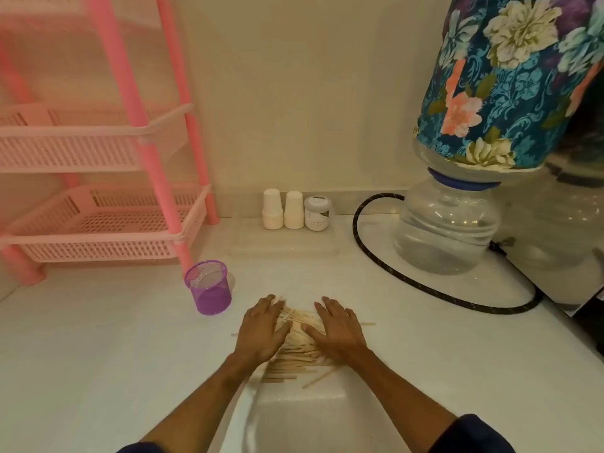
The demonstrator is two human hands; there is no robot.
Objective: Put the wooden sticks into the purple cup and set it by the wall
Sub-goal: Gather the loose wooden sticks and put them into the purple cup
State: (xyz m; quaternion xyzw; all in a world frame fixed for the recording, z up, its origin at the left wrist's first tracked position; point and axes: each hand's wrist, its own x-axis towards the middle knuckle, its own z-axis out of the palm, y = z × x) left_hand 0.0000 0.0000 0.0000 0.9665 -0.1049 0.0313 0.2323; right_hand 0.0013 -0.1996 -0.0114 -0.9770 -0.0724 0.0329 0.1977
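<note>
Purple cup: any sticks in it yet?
No, the purple cup looks empty; the wooden sticks lie piled on the counter under both hands.

Wooden sticks (299, 341) piled loose on counter; purple cup (209, 287) upright, prob. empty, nearby.

A cream wall (294, 93) fills the upper middle of the frame above a white worktop (98, 354). A pink plastic basket rack (98, 197) stands at left; a floral-covered water bottle (510, 86) on a dispenser sits upper right. Warm, dim light.
</note>
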